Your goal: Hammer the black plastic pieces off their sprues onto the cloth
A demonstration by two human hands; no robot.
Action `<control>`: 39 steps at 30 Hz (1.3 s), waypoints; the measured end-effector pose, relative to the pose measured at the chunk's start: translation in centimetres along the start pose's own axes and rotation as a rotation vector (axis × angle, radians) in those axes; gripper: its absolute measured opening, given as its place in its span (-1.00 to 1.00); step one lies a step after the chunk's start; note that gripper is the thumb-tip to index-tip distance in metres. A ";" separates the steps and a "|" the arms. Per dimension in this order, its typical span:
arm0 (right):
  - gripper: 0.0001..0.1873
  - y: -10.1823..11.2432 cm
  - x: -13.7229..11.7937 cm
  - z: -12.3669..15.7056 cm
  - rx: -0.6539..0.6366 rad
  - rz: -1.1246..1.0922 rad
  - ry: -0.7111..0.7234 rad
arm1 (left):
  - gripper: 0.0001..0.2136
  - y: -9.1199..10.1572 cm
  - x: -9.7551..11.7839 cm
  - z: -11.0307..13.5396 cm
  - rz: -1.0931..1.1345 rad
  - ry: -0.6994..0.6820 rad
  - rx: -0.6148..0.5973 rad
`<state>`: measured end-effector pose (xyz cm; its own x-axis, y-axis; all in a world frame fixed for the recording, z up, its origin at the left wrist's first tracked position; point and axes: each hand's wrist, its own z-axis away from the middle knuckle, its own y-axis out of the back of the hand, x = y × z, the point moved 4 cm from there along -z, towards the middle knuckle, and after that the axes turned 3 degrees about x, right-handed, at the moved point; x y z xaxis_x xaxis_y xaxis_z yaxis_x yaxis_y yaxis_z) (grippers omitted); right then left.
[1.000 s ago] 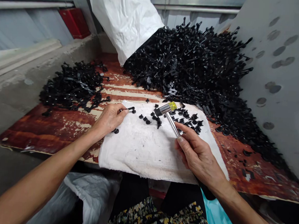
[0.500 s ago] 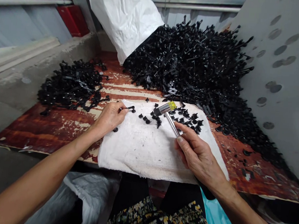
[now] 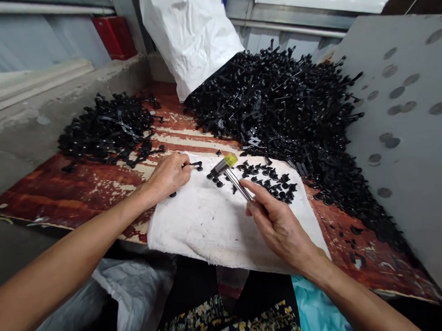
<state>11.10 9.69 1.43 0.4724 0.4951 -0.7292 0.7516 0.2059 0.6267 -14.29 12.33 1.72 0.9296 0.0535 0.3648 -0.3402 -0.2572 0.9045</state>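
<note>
My left hand (image 3: 171, 175) rests at the left edge of a white cloth (image 3: 202, 229), its fingers pinched on a thin black plastic part (image 3: 194, 165) that points right. My right hand (image 3: 272, 213) is closed around the handle of a small mallet (image 3: 224, 165). The mallet has a metal handle, a yellow face and a dark face, and its head is above the cloth, to the right of my left hand. Beneath and beside the head lie several small round black pieces (image 3: 220, 184). More of these black pieces (image 3: 280, 184) are scattered over the cloth's right side.
A large heap of black plastic parts (image 3: 285, 99) covers the back and right of the worn red board (image 3: 73, 191). A smaller heap (image 3: 107, 128) lies at the left. From above hangs a white sack (image 3: 191, 39). A grey spotted panel (image 3: 413, 137) stands at the right.
My right hand has moved left with the mallet, bringing its head closer to my left hand. My left hand keeps its pinch on the black part. The camera view has tilted slightly up.
</note>
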 end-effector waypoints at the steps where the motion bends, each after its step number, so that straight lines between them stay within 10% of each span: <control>1: -0.46 -0.1 -0.6 -0.7 0.017 0.034 0.058 | -0.82 0.1 -0.1 0.0 0.002 0.005 -0.001; 11: -0.28 -3.2 -1.8 -5.5 -0.170 0.541 0.127 | -0.83 0.2 -0.3 0.2 0.026 -0.004 -0.015; 16: -0.32 -2.7 -2.4 -5.4 -0.012 0.449 0.200 | -0.82 0.2 -0.4 0.3 0.031 -0.024 -0.024; 29: -0.30 -2.7 -2.0 -5.2 -0.155 0.538 0.151 | -0.83 0.0 -0.1 0.6 -0.040 -0.003 -0.074; 33: -0.34 -2.3 -2.3 -5.4 0.016 0.444 0.198 | -0.81 -0.3 0.1 0.7 -0.060 0.013 -0.086; 39: -0.42 -1.2 -2.0 -5.5 -0.072 0.163 0.089 | -0.81 1.1 0.1 0.5 -0.121 0.051 -0.114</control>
<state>6.77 13.10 3.62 0.5402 0.5988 -0.5912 0.6323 0.1747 0.7547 -14.50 11.53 2.66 0.9573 0.1269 0.2598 -0.2428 -0.1350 0.9606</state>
